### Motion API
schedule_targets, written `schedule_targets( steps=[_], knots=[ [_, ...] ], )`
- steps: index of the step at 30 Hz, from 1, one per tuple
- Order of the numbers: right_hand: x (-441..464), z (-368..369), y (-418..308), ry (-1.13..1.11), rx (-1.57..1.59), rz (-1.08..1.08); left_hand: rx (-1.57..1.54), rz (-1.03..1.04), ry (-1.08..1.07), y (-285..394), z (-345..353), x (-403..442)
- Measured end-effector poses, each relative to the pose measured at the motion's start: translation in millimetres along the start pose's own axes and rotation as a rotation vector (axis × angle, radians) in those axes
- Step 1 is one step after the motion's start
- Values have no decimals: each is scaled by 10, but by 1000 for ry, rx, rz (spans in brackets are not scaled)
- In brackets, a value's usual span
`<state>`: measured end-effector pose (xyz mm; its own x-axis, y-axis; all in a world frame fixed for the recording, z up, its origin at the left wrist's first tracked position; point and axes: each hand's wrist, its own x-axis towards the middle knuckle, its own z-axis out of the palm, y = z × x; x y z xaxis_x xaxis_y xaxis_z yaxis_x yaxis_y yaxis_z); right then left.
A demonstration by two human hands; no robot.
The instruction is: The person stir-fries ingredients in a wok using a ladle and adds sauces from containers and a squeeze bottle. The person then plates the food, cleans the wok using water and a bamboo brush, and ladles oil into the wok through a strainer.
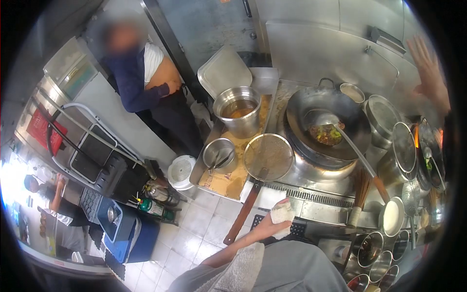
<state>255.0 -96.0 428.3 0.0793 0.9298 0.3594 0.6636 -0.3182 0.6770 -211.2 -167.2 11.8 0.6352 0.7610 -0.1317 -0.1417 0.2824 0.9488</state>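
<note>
My left hand (pixel 273 227) is closed around a folded pale cloth (pixel 282 212), low in front of the stove edge. Beside it lies a round mesh strainer (pixel 268 156) with a wooden handle (pixel 243 212). My right hand (pixel 428 68) is raised at the far right, fingers spread, near the steel wall and holding nothing. Between the hands stands a large dark wok (pixel 302 109) on the burner. Dark cooked food with green pieces (pixel 327 134) sits in it. A wok ladle (pixel 357 152) rests in the wok, its wooden handle end over the stove front.
A steel pot of brown liquid (pixel 238 113) and a smaller pot with utensils (pixel 224 155) stand left. A bamboo brush (pixel 359 194), a white-filled bowl (pixel 391 217) and stacked strainers (pixel 404 146) crowd the right. One person (pixel 146 87) stands behind; another (pixel 61 204) is farther left.
</note>
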Motion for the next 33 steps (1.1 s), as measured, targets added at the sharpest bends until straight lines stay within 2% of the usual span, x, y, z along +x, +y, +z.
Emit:
schedule_targets(
  steps=[3,6,9,12,15,17,19,20,23,26,27,29,30,31,32,33],
  knots=[
    [-65,-415,-820,-118,111,162,-8,10,8,-2,18,-2],
    [-89,-469,-1109,-133,294,66,6,16,8,-35,20,-3],
    [-84,-396,-1154,-53,366,-14,-24,-17,-3,-35,31,-24],
    [-161,-294,-1157,26,308,-74,-16,-15,9,-33,33,-41],
    [-301,-154,-1200,-225,675,-91,19,0,30,-103,4,-49],
    [-543,286,-1302,-153,688,-237,30,10,26,-125,-38,-39],
    [-733,254,-1527,-445,649,-215,23,-7,15,-57,-65,-40],
    [-851,431,-1637,-463,655,-245,19,-16,9,-27,-74,-35],
    [-1176,927,-1898,-544,712,-228,-101,-56,41,-9,-75,6],
    [-1238,968,-2042,-629,779,-162,-361,-337,34,-59,-114,106],
    [-1272,984,-2064,-663,798,-137,-419,-333,18,-63,-118,146],
    [-1381,1246,-2164,-495,702,-225,-549,-354,-35,14,-55,284],
    [-1365,1215,-2184,-598,686,-165,-515,-309,-81,82,-6,376],
    [-1412,1407,-2197,-548,705,-187,-580,-296,-152,121,21,455],
    [-1454,1568,-2227,-492,722,-194,-666,-333,-34,190,143,527],
    [-1423,1536,-2205,-614,794,-152,-651,-256,-39,266,262,612]
  ],
)
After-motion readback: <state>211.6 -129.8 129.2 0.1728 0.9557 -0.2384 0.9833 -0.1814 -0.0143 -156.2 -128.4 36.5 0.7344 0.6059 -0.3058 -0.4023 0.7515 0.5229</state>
